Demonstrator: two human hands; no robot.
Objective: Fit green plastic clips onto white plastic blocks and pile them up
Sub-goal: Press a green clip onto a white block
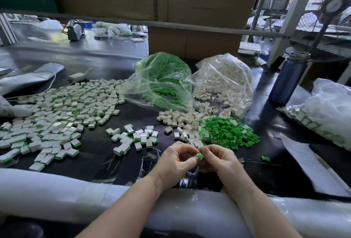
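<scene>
Both hands, left (175, 159) and right (218, 160), pinch one green clip (200, 156) together near the desk's (106, 139) front edge.

A small factory or assembly workshop, by every sign. Beyond the hands (201, 160), a dark counter (98, 141) strewn with piece-work: to their left a broad spread of finished white-and-green blocks (57, 112), just ahead loose green clips (228, 131) and bare white blocks (182, 120) spilling from bulk plastic bags (190, 80). Farther back, large cardboard cartons (190, 10) stacked against a metal frame (292, 15). Far right, an industrial pedestal fan (330, 10). Near edge padded with wrapped foam (57, 190).
</scene>
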